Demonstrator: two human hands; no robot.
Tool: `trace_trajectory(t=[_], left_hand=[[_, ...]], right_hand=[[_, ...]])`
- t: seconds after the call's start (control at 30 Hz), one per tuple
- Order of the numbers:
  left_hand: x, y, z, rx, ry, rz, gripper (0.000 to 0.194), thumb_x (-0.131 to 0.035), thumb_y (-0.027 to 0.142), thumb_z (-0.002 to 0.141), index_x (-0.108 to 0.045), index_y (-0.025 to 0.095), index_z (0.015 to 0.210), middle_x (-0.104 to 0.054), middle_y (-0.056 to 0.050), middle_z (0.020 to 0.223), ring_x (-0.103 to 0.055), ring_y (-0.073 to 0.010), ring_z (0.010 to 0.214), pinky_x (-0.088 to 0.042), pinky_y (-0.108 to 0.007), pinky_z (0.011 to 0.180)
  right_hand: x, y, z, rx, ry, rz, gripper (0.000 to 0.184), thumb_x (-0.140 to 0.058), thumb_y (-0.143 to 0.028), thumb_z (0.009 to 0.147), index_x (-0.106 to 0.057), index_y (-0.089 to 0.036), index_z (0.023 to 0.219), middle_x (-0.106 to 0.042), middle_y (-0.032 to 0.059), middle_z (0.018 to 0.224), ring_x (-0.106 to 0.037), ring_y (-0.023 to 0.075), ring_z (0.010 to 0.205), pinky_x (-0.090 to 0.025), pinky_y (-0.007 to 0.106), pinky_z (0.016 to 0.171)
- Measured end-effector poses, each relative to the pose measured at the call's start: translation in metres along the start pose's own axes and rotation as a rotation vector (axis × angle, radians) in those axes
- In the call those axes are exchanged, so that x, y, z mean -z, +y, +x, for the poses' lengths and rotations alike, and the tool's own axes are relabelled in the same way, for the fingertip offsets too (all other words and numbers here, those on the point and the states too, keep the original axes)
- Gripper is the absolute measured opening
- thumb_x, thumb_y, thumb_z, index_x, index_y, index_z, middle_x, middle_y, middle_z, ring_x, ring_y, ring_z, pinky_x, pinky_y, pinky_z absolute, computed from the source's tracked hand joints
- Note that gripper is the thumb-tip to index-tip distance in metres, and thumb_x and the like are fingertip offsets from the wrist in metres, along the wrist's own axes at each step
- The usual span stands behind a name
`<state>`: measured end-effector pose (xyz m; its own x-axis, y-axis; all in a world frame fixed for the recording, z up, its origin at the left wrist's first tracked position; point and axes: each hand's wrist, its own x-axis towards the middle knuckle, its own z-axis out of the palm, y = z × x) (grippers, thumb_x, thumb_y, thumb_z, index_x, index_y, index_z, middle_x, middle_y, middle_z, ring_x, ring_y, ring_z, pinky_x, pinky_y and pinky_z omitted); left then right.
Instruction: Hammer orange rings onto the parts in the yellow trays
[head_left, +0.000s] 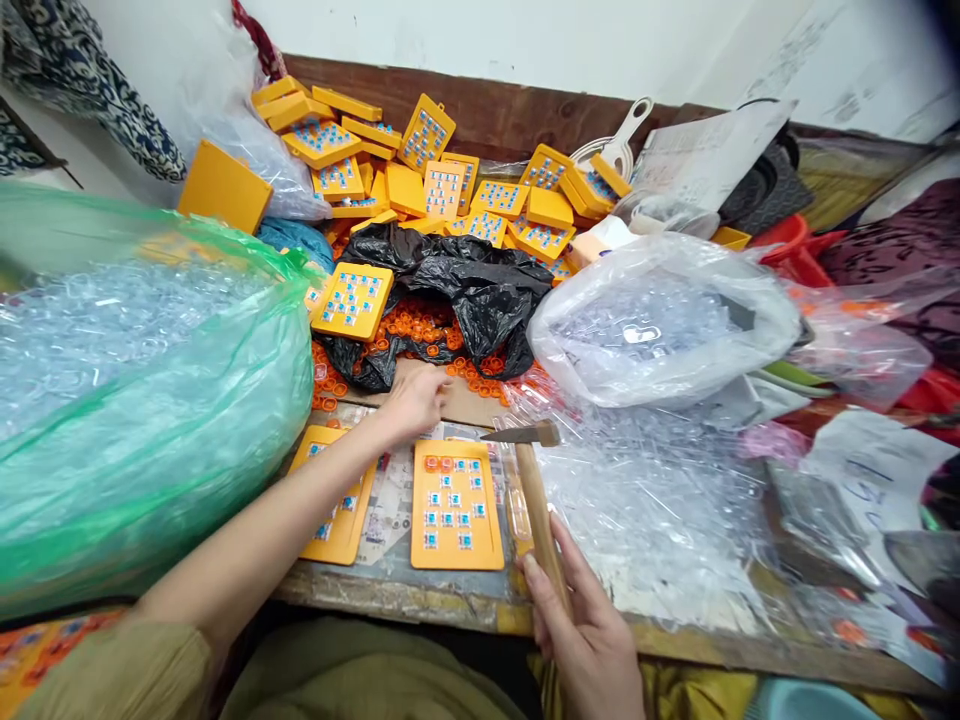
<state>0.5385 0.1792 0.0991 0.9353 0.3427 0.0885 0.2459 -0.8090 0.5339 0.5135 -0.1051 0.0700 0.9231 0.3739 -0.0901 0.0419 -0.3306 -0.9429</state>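
Note:
My right hand (581, 625) is wrapped round the wooden handle of a hammer (538, 500), whose narrow dark head points left. In front of me lies a yellow plastic board (457, 545) with rows of small blue-and-white pieces; two orange rings sit at its top left corner. My left hand (417, 402) reaches past it, fingers curled together at the near edge of a pile of small orange rings (416, 325). Whatever those fingers hold, if anything, is hidden. Under my left forearm a second yellow board (349, 530) is partly covered.
A black plastic bag (487, 270) surrounds the ring pile, with many yellow boards (405, 190) heaped behind. On the left bulges a green bag (247, 440) of clear plastic pieces. A white bag (660, 385) of similar pieces stands right, above loose clear pieces (637, 500) spread on the table.

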Motion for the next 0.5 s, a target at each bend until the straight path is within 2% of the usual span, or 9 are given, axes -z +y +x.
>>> trace_trajectory(t=[0.1,0.2,0.3,0.4,0.5], left_hand=[[-0.001,0.022,-0.035,-0.059,-0.030,-0.062,0.042,-0.057,0.014,0.080,-0.060,0.015,0.122,-0.071,-0.007,0.099,-0.065,-0.0209,0.096,-0.050,-0.033,0.090],[-0.008,0.036,-0.061,-0.064,-0.049,-0.080,0.050,-0.058,0.015,0.078,-0.055,0.016,0.128,-0.071,-0.008,0.100,-0.066,-0.0228,0.091,-0.053,-0.037,0.084],[-0.015,0.039,-0.071,-0.046,-0.026,-0.050,0.051,-0.057,0.014,0.079,-0.053,0.013,0.130,-0.070,-0.011,0.097,-0.065,-0.0252,0.090,-0.054,-0.040,0.082],[-0.020,0.036,-0.072,-0.041,0.003,-0.112,0.052,-0.058,0.013,0.078,-0.052,0.013,0.130,-0.070,-0.008,0.093,-0.066,-0.0234,0.086,-0.054,-0.039,0.080],[-0.023,0.032,-0.075,-0.007,0.026,-0.208,0.053,-0.058,0.010,0.076,-0.052,0.014,0.129,-0.072,-0.006,0.093,-0.066,-0.0205,0.084,-0.055,-0.037,0.080]], right_hand=[[0.002,-0.002,0.001,0.047,-0.034,-0.047,0.047,-0.065,-0.040,0.082,-0.062,-0.023,0.127,-0.065,0.0056,0.125,-0.065,0.0306,0.109,-0.058,0.040,0.088],[0.006,-0.006,0.002,0.133,-0.050,-0.120,0.044,-0.061,-0.037,0.086,-0.062,-0.022,0.127,-0.061,0.0047,0.130,-0.060,0.0289,0.117,-0.048,0.042,0.101],[0.013,-0.012,0.003,0.278,-0.056,-0.193,0.042,-0.059,-0.031,0.088,-0.059,-0.022,0.129,-0.062,0.0035,0.129,-0.062,0.0250,0.115,-0.048,0.037,0.100],[0.019,-0.015,0.003,0.434,-0.127,-0.281,0.043,-0.058,-0.023,0.088,-0.057,-0.026,0.131,-0.066,0.0015,0.125,-0.065,0.0196,0.111,-0.050,0.025,0.095],[0.021,-0.010,0.001,0.455,-0.254,-0.356,0.044,-0.054,-0.021,0.090,-0.055,-0.028,0.133,-0.070,0.0015,0.119,-0.067,0.0166,0.106,-0.051,0.019,0.090]])
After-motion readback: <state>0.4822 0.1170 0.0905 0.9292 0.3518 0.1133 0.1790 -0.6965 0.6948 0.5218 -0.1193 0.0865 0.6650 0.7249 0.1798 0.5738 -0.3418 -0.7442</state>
